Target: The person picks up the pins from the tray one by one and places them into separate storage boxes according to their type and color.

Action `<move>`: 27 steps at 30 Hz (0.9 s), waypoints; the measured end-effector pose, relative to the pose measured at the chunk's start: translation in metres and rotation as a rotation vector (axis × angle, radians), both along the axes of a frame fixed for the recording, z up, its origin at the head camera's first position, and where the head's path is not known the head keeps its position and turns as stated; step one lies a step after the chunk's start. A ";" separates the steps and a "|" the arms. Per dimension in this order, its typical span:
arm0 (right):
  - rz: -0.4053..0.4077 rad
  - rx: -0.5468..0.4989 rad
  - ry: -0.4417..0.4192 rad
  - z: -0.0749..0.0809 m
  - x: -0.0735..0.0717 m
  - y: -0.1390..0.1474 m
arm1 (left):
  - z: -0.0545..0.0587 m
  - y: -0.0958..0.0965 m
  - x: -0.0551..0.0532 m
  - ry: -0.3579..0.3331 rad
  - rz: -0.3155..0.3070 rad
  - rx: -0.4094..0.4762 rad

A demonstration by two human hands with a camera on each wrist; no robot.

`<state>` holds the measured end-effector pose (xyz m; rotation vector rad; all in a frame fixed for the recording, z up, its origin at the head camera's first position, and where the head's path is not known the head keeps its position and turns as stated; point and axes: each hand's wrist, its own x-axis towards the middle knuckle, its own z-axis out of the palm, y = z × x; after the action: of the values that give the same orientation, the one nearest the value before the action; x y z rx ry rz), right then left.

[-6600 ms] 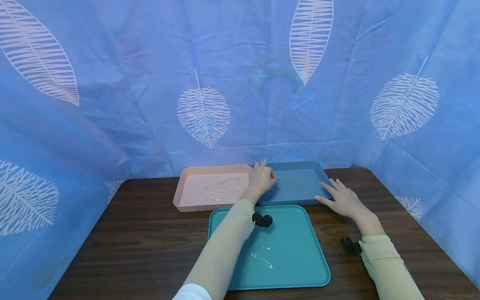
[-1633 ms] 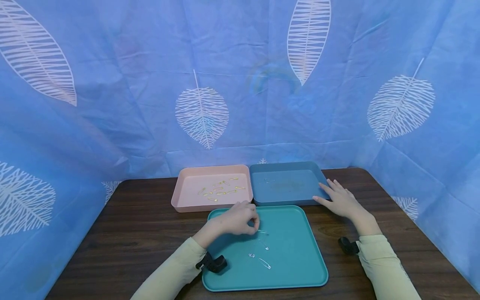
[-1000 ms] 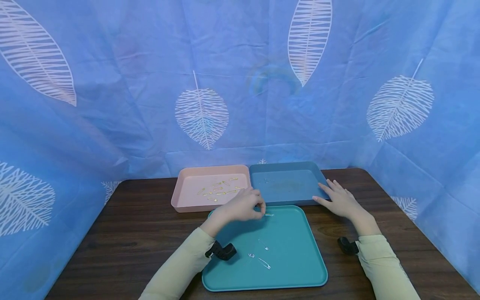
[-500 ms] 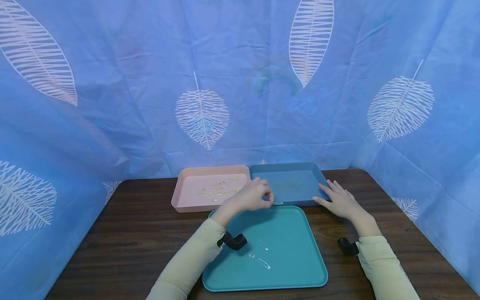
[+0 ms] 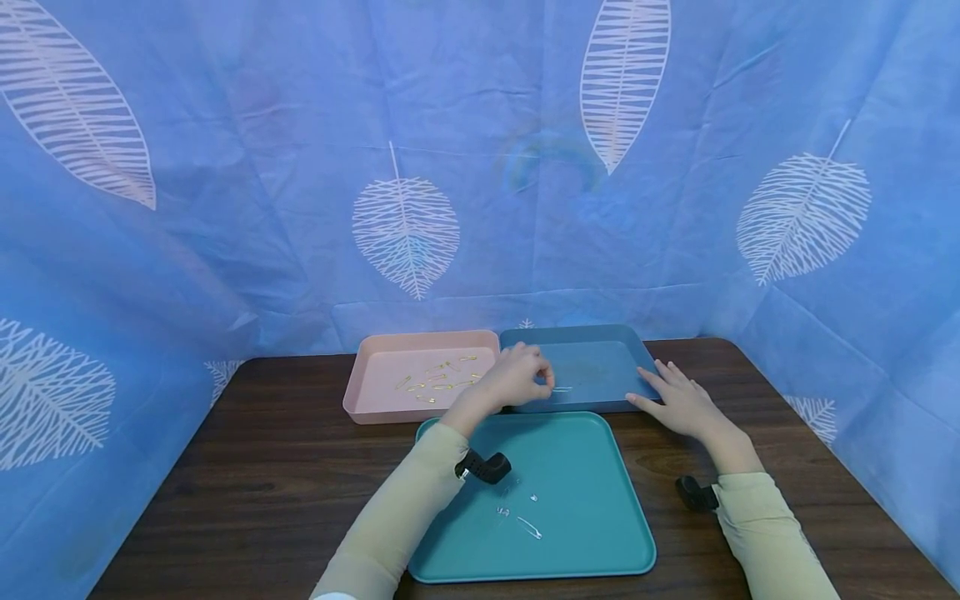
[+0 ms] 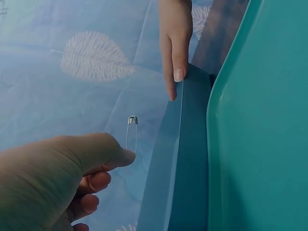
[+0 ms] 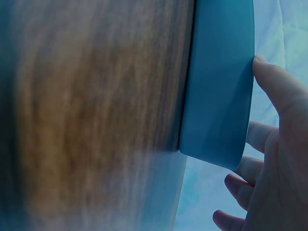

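My left hand (image 5: 517, 377) pinches a silver safety pin (image 6: 132, 132) between thumb and finger, over the left part of the blue tray (image 5: 592, 333). In the left wrist view the pin's clasp points away from the fingertips. My right hand (image 5: 678, 400) rests with spread fingers at the blue tray's right front corner; the thumb touches its rim in the right wrist view. Several silver safety pins (image 5: 529, 527) lie on the teal tray (image 5: 592, 467) nearer to me. Gold safety pins (image 5: 442, 386) are scattered in the pink tray (image 5: 360, 387), left of the blue one.
The three trays stand close together on a dark wooden table (image 5: 262, 467). Behind and beside the table hangs a blue cloth (image 5: 300, 208) with white leaf prints. My left forearm (image 5: 405, 508) reaches across the teal tray's left side.
My left hand was over the blue tray earlier, came back to the teal tray, and has carried a silver safety pin forward over the blue tray. My right hand has stayed in place.
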<state>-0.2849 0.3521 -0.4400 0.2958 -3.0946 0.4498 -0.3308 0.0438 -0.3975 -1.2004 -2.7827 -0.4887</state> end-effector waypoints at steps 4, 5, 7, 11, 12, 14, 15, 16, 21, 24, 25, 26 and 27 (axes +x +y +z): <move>0.000 0.002 0.001 0.000 0.000 0.000 | -0.001 0.004 -0.006 -0.010 0.032 0.015; 0.000 0.003 0.001 0.000 0.000 0.000 | -0.002 0.005 -0.008 -0.012 0.043 0.018; 0.001 0.005 0.002 -0.001 0.000 0.000 | -0.004 0.007 -0.011 -0.021 0.071 0.031; 0.001 0.004 0.002 0.000 0.000 0.000 | -0.010 0.012 -0.018 -0.015 0.135 0.051; 0.000 0.002 0.002 0.000 0.000 0.000 | -0.011 0.013 -0.019 -0.014 0.154 0.051; -0.002 -0.001 0.000 0.001 0.001 -0.001 | -0.013 0.017 -0.022 -0.004 0.187 0.043; -0.002 -0.004 0.001 0.002 0.002 -0.001 | -0.015 0.018 -0.024 0.000 0.203 0.038; -0.002 -0.007 0.001 0.002 0.002 -0.001 | -0.016 0.020 -0.026 0.005 0.218 0.035; 0.000 -0.014 0.006 0.003 0.003 -0.003 | -0.023 0.029 -0.034 0.015 0.291 0.029; -0.001 -0.010 0.005 0.003 0.003 -0.003 | -0.025 0.034 -0.037 0.014 0.333 0.029; -0.001 -0.010 0.007 0.003 0.003 -0.003 | -0.026 0.036 -0.038 0.012 0.346 0.031; -0.001 -0.010 0.008 0.003 0.003 -0.002 | -0.026 0.038 -0.039 0.009 0.358 0.033; 0.000 -0.009 0.008 0.002 0.003 -0.001 | -0.026 0.040 -0.040 0.009 0.367 0.035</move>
<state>-0.2818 0.3507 -0.4377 0.2965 -3.0843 0.4619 -0.3710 0.0834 -0.4239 -0.6563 -2.8764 -0.4914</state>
